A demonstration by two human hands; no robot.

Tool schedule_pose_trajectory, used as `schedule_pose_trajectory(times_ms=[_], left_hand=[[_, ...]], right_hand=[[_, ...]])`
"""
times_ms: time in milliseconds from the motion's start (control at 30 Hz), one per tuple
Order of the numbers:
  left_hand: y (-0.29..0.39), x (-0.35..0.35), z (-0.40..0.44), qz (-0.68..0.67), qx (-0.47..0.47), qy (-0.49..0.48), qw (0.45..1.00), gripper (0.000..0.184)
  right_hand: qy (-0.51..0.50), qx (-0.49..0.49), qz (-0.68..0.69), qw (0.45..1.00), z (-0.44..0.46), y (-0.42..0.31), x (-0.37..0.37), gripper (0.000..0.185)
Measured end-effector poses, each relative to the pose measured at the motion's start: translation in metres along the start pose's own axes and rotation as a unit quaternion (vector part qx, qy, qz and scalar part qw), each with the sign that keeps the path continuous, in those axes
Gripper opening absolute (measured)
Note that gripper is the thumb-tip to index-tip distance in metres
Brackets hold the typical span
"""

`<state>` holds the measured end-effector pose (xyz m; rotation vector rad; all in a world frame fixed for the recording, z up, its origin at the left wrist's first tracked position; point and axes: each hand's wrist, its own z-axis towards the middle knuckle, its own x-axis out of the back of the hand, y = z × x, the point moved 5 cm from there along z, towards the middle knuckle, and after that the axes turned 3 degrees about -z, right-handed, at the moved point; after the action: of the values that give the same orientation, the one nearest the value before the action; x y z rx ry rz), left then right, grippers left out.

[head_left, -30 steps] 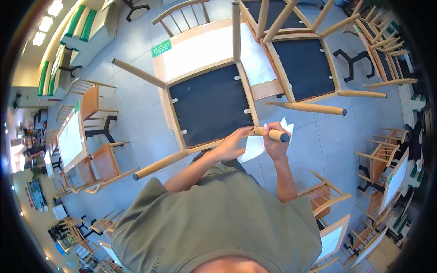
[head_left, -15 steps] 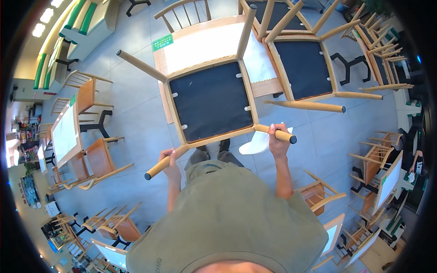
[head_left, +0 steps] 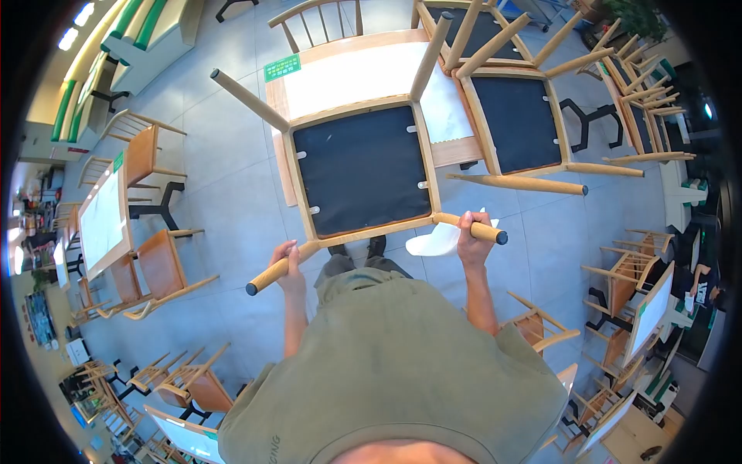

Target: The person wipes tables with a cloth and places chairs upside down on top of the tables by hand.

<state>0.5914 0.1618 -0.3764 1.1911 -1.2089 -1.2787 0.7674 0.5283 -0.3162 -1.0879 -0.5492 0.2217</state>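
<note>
An upturned chair point(head_left: 363, 170) with a black underside rests over the near edge of a wooden table point(head_left: 340, 81) with a white top, legs pointing up and outward. My left hand point(head_left: 287, 267) is wrapped round its near left leg point(head_left: 267, 278). Around the near right leg point(head_left: 488, 231) my right hand point(head_left: 474, 240) is closed, and a white cloth point(head_left: 433, 240) hangs beside and behind that hand. How the cloth is held is partly hidden.
More upturned chairs point(head_left: 516, 124) stand to the right of the held one. A spindle-back chair point(head_left: 321, 23) is at the table's far side. Another table point(head_left: 104, 224) with brown chairs point(head_left: 161, 263) is at left. A person point(head_left: 702, 282) is at far right.
My left hand has moved from the chair's near right corner to its near left leg and closed round it. My right hand remains on the right leg.
</note>
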Motion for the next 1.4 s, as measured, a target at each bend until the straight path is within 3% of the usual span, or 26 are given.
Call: schedule_pose_trajectory(times_ms=[267, 433, 733, 933, 1000, 1100, 1167, 1300, 1400], left_hand=[[0.002, -0.002, -0.007, -0.001, -0.005, 0.049, 0.999, 0.015], [0.013, -0.025, -0.007, 0.002, -0.009, 0.031, 0.999, 0.014], [0.055, -0.050, 0.028, 0.014, -0.066, -0.083, 0.994, 0.013], [0.009, -0.020, 0.041, -0.008, -0.037, -0.063, 0.997, 0.013], [-0.002, -0.009, 0.042, -0.028, -0.032, 0.002, 0.999, 0.014], [-0.005, -0.015, 0.035, -0.015, -0.055, 0.024, 0.998, 0.013], [-0.016, -0.012, 0.032, -0.036, -0.028, 0.006, 0.999, 0.010], [0.004, -0.025, 0.020, 0.045, -0.082, -0.024, 0.995, 0.014], [0.002, -0.023, 0.023, 0.034, -0.052, -0.042, 0.997, 0.013]], right_hand=[[0.004, 0.035, -0.015, 0.999, 0.017, 0.002, -0.002, 0.021], [0.033, 0.071, 0.016, 0.997, 0.043, 0.020, 0.001, 0.022], [0.115, -0.030, 0.001, 0.993, 0.028, 0.031, 0.003, 0.026], [0.069, 0.006, 0.034, 0.997, 0.022, 0.011, -0.020, 0.024], [0.053, 0.056, 0.019, 0.997, 0.028, -0.007, -0.026, 0.023], [0.057, 0.029, -0.003, 0.998, 0.034, -0.003, -0.024, 0.024], [0.075, 0.043, -0.006, 0.996, 0.032, 0.007, -0.020, 0.024], [0.068, 0.020, 0.028, 0.997, 0.028, 0.022, -0.013, 0.024], [0.062, 0.019, 0.028, 0.998, 0.035, 0.020, -0.016, 0.023]])
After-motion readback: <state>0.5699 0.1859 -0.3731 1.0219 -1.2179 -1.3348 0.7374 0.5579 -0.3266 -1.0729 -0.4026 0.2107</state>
